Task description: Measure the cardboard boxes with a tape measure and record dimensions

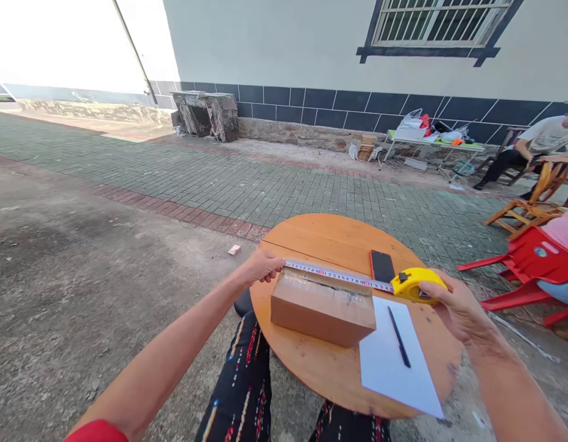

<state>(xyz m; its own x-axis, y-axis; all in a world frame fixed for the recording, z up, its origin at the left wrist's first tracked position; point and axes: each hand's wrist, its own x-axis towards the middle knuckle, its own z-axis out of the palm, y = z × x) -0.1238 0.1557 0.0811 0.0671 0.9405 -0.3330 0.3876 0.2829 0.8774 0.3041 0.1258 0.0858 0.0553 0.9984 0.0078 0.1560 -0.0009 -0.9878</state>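
The left hand (263, 267) pinches in its grip the end of the thin white metal tape (339, 276); the right hand (454, 304) has its grip clasped round the yellow plastic tape-measure case (415, 283). Between the grips, just under the tape, lies the brown cardboard box (323, 307) on the round wooden desk (330, 236). The tape looks light, springy and thin-edged, so it is best held by its end and case.

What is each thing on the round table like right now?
box, shut and taped, lying flat.
tape measure, pulled out along the box's far edge.
phone, screen dark, lying flat.
paper, flat, one corner past the table edge.
pen, lying on the paper.
left hand, pinching the tape measure's end.
right hand, gripping the tape measure's yellow case.
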